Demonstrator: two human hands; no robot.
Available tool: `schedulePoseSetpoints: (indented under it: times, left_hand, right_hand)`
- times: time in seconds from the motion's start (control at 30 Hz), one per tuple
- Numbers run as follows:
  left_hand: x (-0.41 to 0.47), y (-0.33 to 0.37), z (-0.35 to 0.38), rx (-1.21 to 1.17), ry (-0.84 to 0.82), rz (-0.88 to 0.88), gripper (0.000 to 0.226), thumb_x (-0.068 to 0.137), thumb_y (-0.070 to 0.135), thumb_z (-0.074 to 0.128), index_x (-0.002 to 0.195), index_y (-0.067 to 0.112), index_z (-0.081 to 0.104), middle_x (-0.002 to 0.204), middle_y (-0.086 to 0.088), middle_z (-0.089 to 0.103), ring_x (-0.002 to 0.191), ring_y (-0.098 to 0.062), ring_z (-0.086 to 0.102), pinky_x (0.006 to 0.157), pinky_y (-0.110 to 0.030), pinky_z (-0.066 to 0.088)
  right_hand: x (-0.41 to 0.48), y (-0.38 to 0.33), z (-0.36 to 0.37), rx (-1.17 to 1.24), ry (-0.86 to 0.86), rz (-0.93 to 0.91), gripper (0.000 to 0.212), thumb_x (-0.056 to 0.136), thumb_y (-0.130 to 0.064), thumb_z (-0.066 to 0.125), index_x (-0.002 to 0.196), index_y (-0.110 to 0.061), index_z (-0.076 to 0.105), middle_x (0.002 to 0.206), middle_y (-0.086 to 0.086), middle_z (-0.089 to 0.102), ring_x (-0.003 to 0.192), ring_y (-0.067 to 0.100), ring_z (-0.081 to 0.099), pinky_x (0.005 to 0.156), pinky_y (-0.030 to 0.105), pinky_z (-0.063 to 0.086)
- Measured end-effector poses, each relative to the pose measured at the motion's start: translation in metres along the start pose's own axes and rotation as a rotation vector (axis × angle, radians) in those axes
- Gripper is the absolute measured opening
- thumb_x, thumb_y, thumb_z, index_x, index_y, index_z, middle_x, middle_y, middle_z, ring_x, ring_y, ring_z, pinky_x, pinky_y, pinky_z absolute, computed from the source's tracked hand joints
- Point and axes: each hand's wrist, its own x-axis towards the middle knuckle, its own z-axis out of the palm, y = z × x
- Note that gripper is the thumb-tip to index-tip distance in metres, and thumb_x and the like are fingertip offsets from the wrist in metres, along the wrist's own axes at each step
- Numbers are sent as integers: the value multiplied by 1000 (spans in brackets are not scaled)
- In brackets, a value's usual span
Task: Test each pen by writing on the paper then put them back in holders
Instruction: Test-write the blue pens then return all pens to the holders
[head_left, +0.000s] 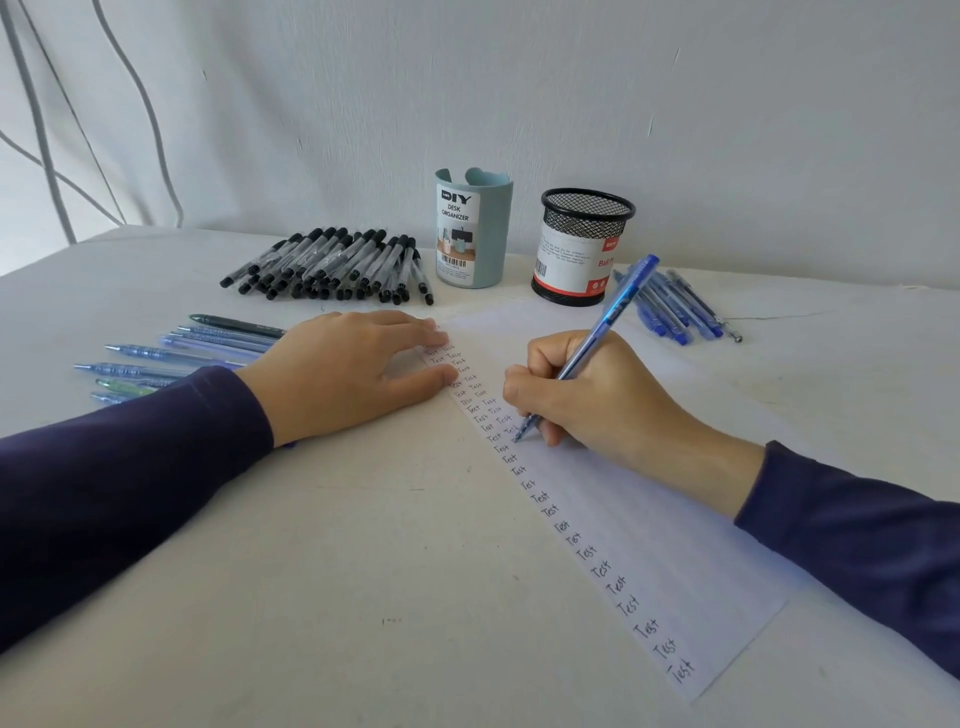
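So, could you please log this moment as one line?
right hand grips blue pen, tip on paper | left hand presses paper

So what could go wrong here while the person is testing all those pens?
1. The left hand presses the paper only near its far corner, so the sheet could skew under the blue pen that the right hand grips.
2. The left sleeve lies over the ends of the loose pens on the left; a small arm movement might roll or scatter them.
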Motion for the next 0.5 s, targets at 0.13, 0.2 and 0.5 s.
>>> schedulePoseSetpoints:
  times: [0.13, 0.2, 0.5]
  left_hand:
    - [0, 1, 0, -2, 0, 0, 79, 75, 83, 16, 137, 45, 48, 144, 25, 45, 125, -8, 51, 101, -30, 43]
    - [0, 1, 0, 1, 3, 2, 80, 74, 83, 15, 137, 45, 48, 143, 25, 45, 125, -8, 51, 100, -30, 43]
    - [-1, 1, 0, 2, 11, 9, 79, 76, 82, 16, 137, 44, 49, 143, 24, 45, 125, -7, 51, 100, -29, 42]
  right_hand:
    - [1, 1, 1, 0, 12, -10, 37, 86, -12, 67, 62, 8, 48, 45, 8, 52, 37, 6, 45, 42, 13, 39]
    - [1, 1, 1, 8, 11, -14, 37, 86, -12, 67, 61, 7, 47, 47, 10, 52, 38, 6, 46, 42, 14, 39]
    - [1, 1, 0, -6, 34, -14, 38, 84, -11, 69, 56, 4, 47, 42, 4, 51, 41, 11, 48, 45, 13, 42]
